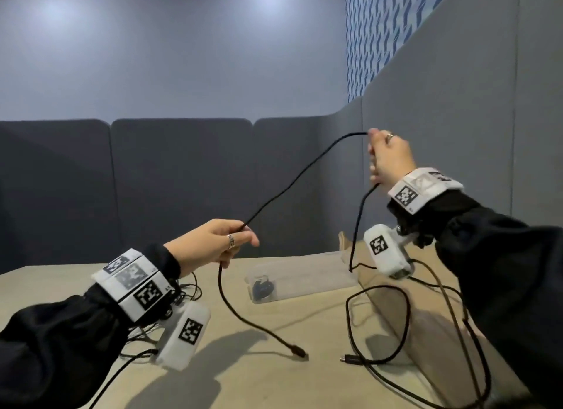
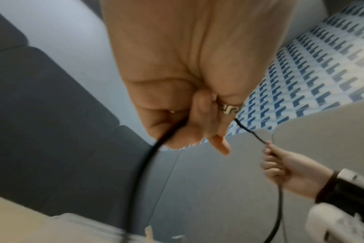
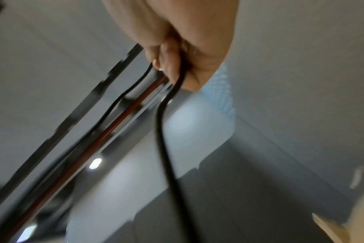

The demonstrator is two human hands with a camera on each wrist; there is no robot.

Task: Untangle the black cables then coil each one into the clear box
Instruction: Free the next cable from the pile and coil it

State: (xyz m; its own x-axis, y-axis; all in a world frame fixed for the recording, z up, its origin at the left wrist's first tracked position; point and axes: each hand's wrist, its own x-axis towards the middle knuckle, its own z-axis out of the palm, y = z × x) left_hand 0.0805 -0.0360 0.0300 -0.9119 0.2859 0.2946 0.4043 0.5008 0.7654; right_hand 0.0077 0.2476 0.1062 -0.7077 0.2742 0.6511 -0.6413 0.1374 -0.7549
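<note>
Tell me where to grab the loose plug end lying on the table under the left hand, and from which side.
Pinch the plug end on its stiff body, coming from above. It lies flat on the table, with open space round it, and its black cable rises to the left hand.

A beige table (image 1: 91, 286) stands enclosed by dark grey padded panels (image 1: 182, 180) at the back and a lighter grey, taller panel (image 1: 457, 88) rising along the right. Above them is a plain pale blue-grey wall (image 1: 182, 58) with two soft patches of light, and in the upper right a strip of wall (image 1: 374, 37) patterned in blue and white.
</note>
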